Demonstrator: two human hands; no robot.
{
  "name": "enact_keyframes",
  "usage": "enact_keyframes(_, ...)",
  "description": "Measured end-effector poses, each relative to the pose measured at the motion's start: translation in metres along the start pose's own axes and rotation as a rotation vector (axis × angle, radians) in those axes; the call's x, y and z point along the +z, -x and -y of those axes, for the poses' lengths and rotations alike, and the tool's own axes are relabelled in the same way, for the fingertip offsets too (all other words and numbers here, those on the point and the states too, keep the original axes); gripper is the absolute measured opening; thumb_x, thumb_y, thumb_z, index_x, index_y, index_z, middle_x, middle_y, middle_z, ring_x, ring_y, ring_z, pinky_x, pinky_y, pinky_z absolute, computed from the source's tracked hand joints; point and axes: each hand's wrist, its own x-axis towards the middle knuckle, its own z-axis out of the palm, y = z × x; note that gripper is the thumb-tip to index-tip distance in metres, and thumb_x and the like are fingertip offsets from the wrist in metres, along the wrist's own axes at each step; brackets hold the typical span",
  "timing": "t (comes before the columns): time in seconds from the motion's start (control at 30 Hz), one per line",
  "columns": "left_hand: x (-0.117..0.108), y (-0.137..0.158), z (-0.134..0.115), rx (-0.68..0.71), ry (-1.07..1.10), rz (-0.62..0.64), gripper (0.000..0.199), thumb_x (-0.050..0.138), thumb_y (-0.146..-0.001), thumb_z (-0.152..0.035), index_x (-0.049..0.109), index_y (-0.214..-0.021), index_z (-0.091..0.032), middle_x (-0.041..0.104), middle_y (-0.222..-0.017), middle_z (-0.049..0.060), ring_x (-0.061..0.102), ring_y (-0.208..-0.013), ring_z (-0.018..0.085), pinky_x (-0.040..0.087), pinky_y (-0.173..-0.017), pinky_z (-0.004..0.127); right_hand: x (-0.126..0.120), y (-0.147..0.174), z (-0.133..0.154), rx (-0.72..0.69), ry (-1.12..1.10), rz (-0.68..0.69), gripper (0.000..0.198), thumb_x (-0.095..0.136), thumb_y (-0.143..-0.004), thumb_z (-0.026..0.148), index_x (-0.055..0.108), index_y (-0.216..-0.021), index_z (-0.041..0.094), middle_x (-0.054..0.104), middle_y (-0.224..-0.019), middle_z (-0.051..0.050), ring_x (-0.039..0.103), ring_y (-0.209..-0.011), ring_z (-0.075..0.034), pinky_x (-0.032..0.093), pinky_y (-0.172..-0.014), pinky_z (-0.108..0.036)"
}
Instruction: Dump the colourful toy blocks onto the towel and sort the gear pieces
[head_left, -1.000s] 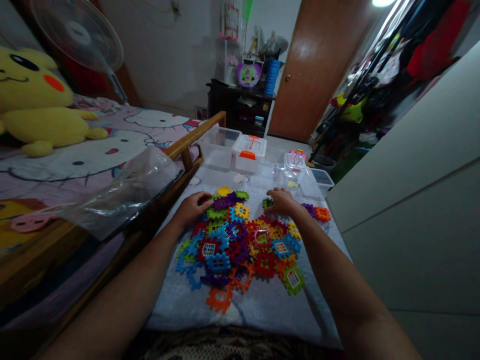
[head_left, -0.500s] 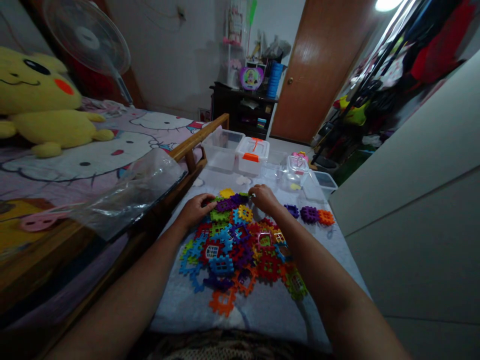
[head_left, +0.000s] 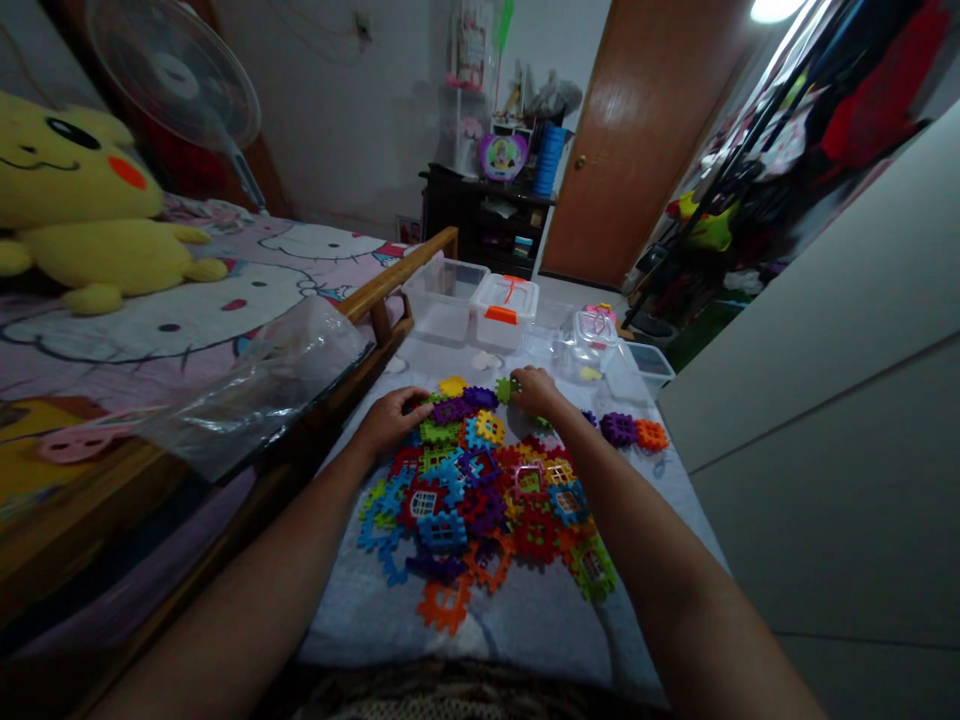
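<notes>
A spread pile of colourful plastic interlocking blocks, some with window frames, lies in front of me. At its far left edge rests my left hand (head_left: 394,420), thumb and index finger apart, beside a purple block (head_left: 451,411) that the thumb seems to touch. My right hand (head_left: 537,391), at the far side of the pile, pinches a small green block (head_left: 505,390). Near that green block lies another purple block (head_left: 480,398), and a yellow block (head_left: 453,386) sits behind. Red blocks (head_left: 537,532), blue blocks (head_left: 442,531) and orange blocks (head_left: 446,603) lie closer to me.
A purple block (head_left: 619,429) and an orange block (head_left: 652,435) stand apart at the right. Clear plastic bins (head_left: 442,305) and a lidded box with orange latches (head_left: 506,305) line the far end. A wooden bed rail (head_left: 397,275) borders the left; a white cabinet (head_left: 840,400) the right.
My right hand has moved slightly right, drawing the green block away from the purple block beside it. The left hand has stayed in place.
</notes>
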Motion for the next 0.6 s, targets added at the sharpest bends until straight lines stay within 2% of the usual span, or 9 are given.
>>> enact_keyframes(0.23, -0.001, 0.0, 0.0, -0.005, -0.013, 0.009, 0.052, 0.058, -0.079, -0.059, 0.07, -0.106, -0.016, 0.073, -0.101, 0.009, 0.067, -0.092, 0.027, 0.05, -0.088, 0.037, 0.002, 0.002, 0.008, -0.011, 0.061, 0.036, 0.047, 0.07, -0.077, 0.035, 0.062, -0.12, 0.017, 0.059, -0.127, -0.017, 0.054, -0.114, -0.033, 0.046, -0.092, -0.04)
enact_keyframes(0.4, -0.001, 0.0, 0.001, -0.012, -0.018, 0.021, 0.053, 0.057, -0.08, -0.059, 0.069, -0.107, -0.016, 0.072, -0.104, 0.009, 0.067, -0.094, 0.028, 0.051, -0.088, 0.038, -0.002, 0.001, 0.012, -0.018, 0.076, 0.037, 0.045, 0.071, -0.077, 0.035, 0.064, -0.119, 0.02, 0.06, -0.123, -0.015, 0.055, -0.114, -0.032, 0.046, -0.092, -0.04)
enact_keyframes(0.6, 0.0, 0.0, 0.002, -0.021, -0.007, 0.018, 0.054, 0.055, -0.083, -0.06, 0.066, -0.112, -0.016, 0.07, -0.112, 0.01, 0.066, -0.101, 0.027, 0.051, -0.092, 0.039, -0.025, 0.009, -0.012, 0.003, 0.072, 0.002, 0.047, 0.064, -0.083, 0.042, 0.064, -0.123, 0.017, 0.059, -0.125, -0.016, 0.057, -0.112, -0.029, 0.044, -0.094, -0.037)
